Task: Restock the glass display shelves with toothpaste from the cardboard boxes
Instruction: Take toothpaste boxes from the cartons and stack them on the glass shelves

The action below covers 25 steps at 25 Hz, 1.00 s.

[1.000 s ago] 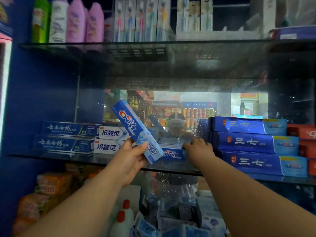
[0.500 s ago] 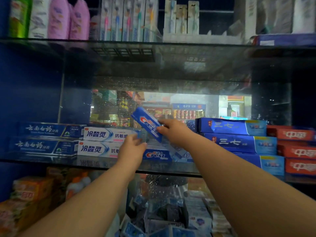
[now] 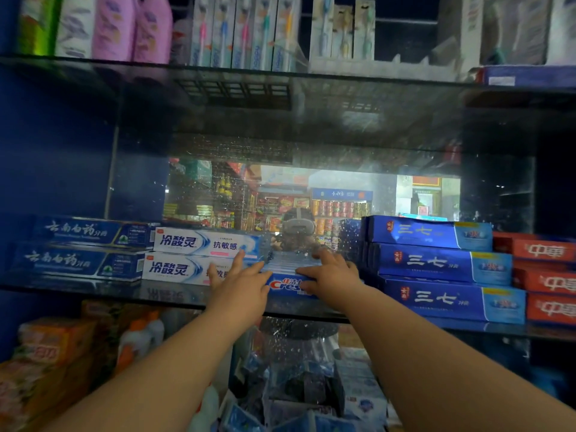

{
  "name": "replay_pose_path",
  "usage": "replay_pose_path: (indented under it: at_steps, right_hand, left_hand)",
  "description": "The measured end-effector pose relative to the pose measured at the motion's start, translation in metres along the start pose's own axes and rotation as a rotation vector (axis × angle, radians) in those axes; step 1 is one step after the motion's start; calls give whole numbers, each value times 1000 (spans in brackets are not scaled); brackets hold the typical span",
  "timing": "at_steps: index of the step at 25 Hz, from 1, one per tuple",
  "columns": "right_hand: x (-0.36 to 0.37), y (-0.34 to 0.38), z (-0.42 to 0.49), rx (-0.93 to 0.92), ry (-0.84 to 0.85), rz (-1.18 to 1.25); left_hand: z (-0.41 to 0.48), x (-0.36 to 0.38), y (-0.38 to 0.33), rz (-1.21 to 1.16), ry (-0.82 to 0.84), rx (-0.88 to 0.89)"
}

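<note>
Blue Crest toothpaste boxes (image 3: 285,283) lie stacked in the middle of the glass shelf (image 3: 174,296). My left hand (image 3: 241,283) rests against the left end of the stack with fingers stretched out, its fingertips reaching the white toothpaste boxes (image 3: 193,255) beside it. My right hand (image 3: 332,275) lies on top of the stack's right part, fingers spread and fairly straight. The upper Crest box is mostly covered by both hands. No cardboard box is in view.
Dark blue toothpaste boxes (image 3: 84,249) lie at the shelf's left. A stack of blue boxes (image 3: 436,266) and red boxes (image 3: 545,275) fills the right. A mirror back panel (image 3: 311,194) stands behind. Toothbrushes (image 3: 243,32) and bottles (image 3: 115,26) line the upper shelf; packets (image 3: 46,353) sit below.
The Crest box that both hands held tilted in the air now lies flat on the Crest stack. Both hands have moved down onto the stack.
</note>
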State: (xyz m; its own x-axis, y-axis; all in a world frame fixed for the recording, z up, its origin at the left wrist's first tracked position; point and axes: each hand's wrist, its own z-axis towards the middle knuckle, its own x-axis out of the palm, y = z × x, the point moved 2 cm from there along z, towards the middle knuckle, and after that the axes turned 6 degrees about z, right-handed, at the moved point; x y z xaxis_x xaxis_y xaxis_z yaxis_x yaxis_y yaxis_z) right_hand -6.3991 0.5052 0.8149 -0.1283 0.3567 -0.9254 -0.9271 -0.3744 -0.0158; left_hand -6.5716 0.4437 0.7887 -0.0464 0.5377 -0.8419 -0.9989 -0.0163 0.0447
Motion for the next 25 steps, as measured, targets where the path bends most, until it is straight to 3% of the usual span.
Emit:
replay_pose_path:
  at_steps: [4,16,20,23,25]
  right_hand:
    - [2,0,2,10,75,33]
    - [-12,25,-37,126,-2,84]
    - [-11,31,-73,30,-283,344]
    - [14,32,-111,-97,-473,371]
    - [46,27,-140,-161,-545,347]
  left_hand:
    - [5,-3,-3,112,85,62]
    - [-3,-1,0,83,36,65]
    - [-21,2,-1,-67,-173,62]
    - [-52,25,-12,-271,-398,249]
    - [-82,48,-24,-272,-490,344]
